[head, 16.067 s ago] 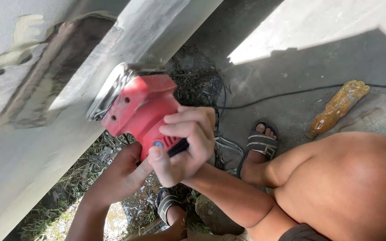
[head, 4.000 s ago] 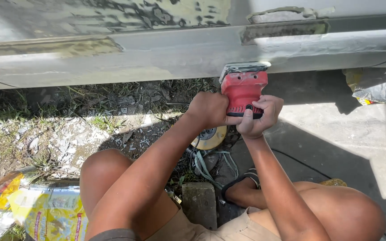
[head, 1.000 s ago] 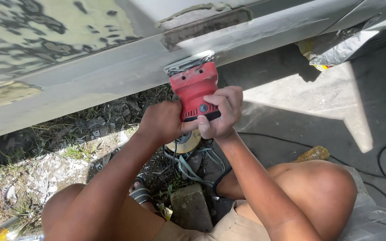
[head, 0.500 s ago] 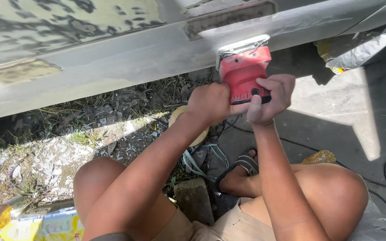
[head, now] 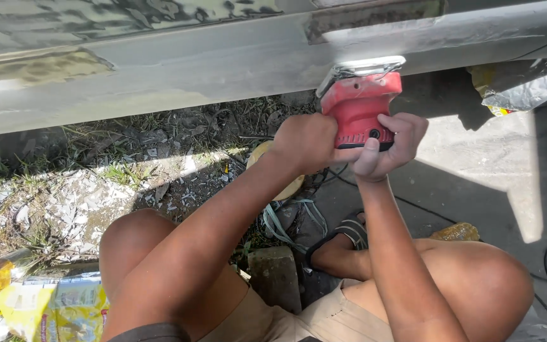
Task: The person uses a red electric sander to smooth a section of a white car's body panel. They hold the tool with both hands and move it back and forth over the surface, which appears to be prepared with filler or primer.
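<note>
yellow printed bag lying low left on the ground | left hand closed round the rear of the red sander | sander – its pad pressed against the grey metal panel | right hand gripping the sander's right side – thumb over its end | crumpled wrapping at far right

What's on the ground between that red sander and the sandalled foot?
In the head view, between the red sander and the sandalled foot lies a thin black cable on concrete.
</note>
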